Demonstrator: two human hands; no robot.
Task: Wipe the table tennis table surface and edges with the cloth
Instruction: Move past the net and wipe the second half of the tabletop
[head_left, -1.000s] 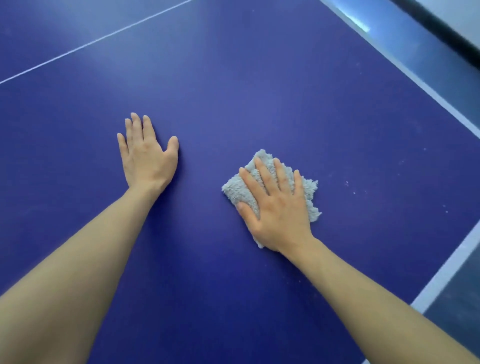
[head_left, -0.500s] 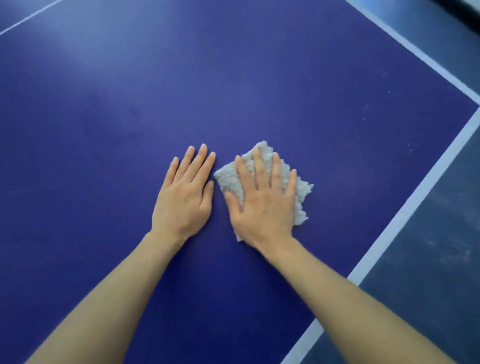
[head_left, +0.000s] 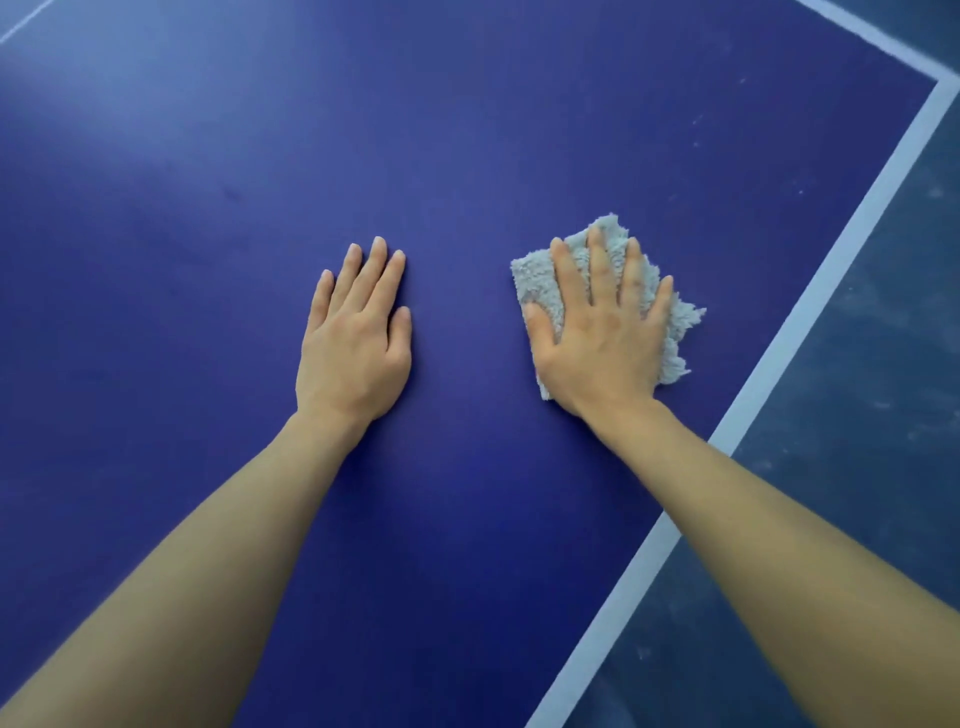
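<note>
The blue table tennis table (head_left: 467, 130) fills most of the view. A folded grey fluffy cloth (head_left: 540, 280) lies flat on it, right of centre. My right hand (head_left: 602, 332) presses on the cloth with straight, spread fingers and covers most of it. My left hand (head_left: 356, 332) rests flat on the bare blue surface a hand's width to the left of the cloth, fingers straight and close together. The table's white edge line (head_left: 810, 312) runs diagonally just right of the cloth.
Beyond the white line at the right lies a dark grey floor (head_left: 857, 467). The table's corner (head_left: 943, 85) shows at the top right. A thin white line (head_left: 21, 23) crosses the top left corner. Small pale specks dot the surface near the right edge.
My right hand has slid the cloth to the right, away from my left hand and closer to the white edge line. The left hand has stayed flat on the table.
</note>
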